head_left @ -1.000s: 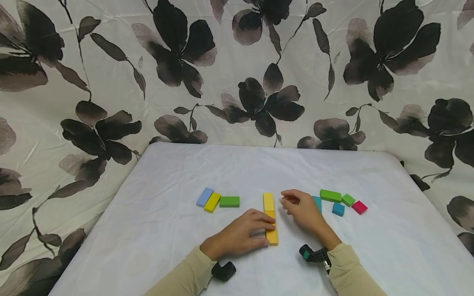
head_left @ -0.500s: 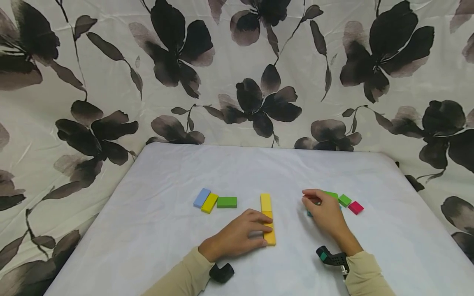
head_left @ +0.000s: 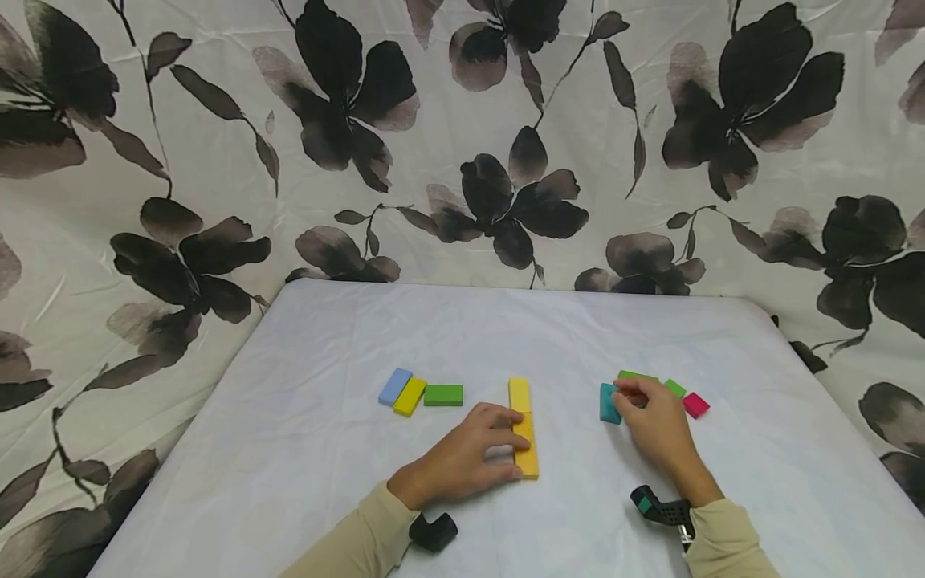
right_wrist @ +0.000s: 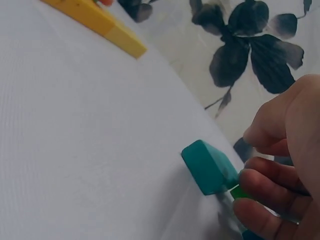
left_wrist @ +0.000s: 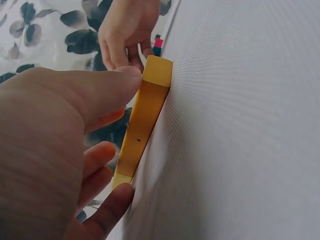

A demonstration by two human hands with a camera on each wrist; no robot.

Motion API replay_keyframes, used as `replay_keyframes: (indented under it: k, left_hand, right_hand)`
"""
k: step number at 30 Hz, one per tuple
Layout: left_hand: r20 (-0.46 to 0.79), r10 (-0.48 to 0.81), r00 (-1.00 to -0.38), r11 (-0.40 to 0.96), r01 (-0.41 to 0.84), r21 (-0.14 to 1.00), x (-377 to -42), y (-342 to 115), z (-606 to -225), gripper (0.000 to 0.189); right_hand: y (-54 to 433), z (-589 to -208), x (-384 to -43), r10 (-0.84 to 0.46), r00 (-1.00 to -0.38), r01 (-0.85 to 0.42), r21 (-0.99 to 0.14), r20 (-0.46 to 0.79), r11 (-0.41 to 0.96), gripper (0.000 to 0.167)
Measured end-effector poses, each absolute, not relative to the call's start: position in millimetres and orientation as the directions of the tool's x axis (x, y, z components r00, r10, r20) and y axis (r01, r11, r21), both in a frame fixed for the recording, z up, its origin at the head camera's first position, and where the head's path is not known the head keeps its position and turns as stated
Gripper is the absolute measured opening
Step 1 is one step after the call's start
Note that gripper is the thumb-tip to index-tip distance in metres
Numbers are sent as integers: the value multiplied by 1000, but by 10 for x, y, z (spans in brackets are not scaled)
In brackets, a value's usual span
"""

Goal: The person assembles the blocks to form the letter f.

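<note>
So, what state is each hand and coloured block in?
Left hand: touching the long amber bar
Amber bar: lying on white cloth
Pale yellow bar: abutting it
Right hand: near the teal block, contact unclear
Teal block: on the cloth
Light blue bar: lying slanted
Bright yellow bar: slanted alongside it
Leftmost green bar: lying untouched
Middle green bar: partly hidden
Green square block: partly hidden
Blue block: mostly hidden
Red square block: lying flat

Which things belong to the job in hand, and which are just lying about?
Probably the job:
left hand
dark yellow block at its fingertips
pale yellow block adjoining it
right hand
teal block beside it

Seemingly lying about:
light blue block
yellow block beside it
leftmost green block
red block
</note>
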State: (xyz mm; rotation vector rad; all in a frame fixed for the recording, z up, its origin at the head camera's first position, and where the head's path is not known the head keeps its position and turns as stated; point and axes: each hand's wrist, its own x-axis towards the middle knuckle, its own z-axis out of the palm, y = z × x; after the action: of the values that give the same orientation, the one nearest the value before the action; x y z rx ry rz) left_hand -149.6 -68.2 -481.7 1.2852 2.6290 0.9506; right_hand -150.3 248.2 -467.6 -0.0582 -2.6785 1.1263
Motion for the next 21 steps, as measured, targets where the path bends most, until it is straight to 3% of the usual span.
replay_keyframes:
  k: [9,21]
  left_hand:
    - [187,705,-684,497,665,557,-1490,-667,-4817,32]
    - [175,720,-671,495,674,548,-1500,-674,-4832,38]
  right_hand:
    - [2463,-4723,-1469,113,-971,-59,-665,213,745,28]
    - [2361,-4701,-1445,93,-975,-42,-581,200,813,44]
